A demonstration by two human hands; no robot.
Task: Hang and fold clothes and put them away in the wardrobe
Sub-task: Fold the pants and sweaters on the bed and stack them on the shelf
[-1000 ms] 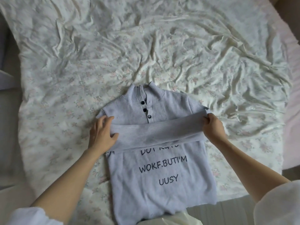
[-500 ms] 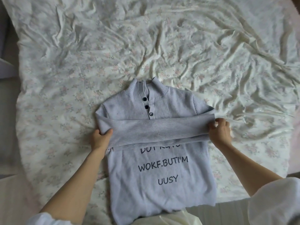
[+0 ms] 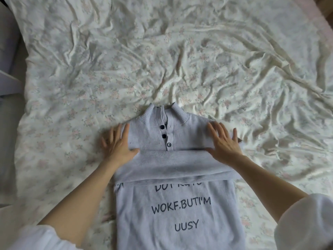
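A pale lilac knit sweater [image 3: 180,210] lies face up on the bed, collar away from me, with dark buttons and dark printed letters on the chest. Its sleeves are folded across the front in a flat band [image 3: 173,165]. My left hand [image 3: 117,143] lies flat with spread fingers on the sweater's left shoulder edge. My right hand [image 3: 225,141] presses flat on the right shoulder, fingers straight. Neither hand grips the cloth.
The sweater rests on a crumpled cream floral sheet [image 3: 162,60] that covers the bed. The bed's left edge [image 3: 19,123] drops to a grey floor. A pink strip [image 3: 320,20] borders the far right corner. White sleeves cover my upper arms.
Both hands let go of the folded sleeve band and moved up onto the shoulders, where they now lie flat. The camera moved closer to the sweater.
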